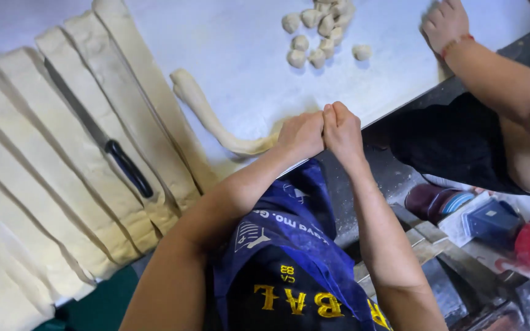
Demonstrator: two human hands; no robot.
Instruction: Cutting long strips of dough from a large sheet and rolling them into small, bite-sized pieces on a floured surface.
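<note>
1. The left hand (300, 133) and the right hand (341, 130) are pressed knuckle to knuckle at the near edge of the white surface (246, 55), both curled into tight fists. They close on the near end of the dough rope (207, 113); the dough inside the fists is hidden.
2. One dough rope lies on the surface, curving away from the fists to the left and ending in a blunt, thicker tip.
3. Left of the rope lie long flat dough strips (44, 184), side by side and touching; about seven can be counted, and more may run past the picture's edge.
4. One knife (102, 142) with a black handle rests on top of the strips, its blade pointing away from the person.
5. Beyond the rope, well apart from it, sits a cluster of small dough pieces (317, 30): roughly eleven, one of them slightly off to the right of the heap.
6. Right of those pieces, another person's hand (444, 23) lies flat on the surface, with a red band at the wrist.
</note>
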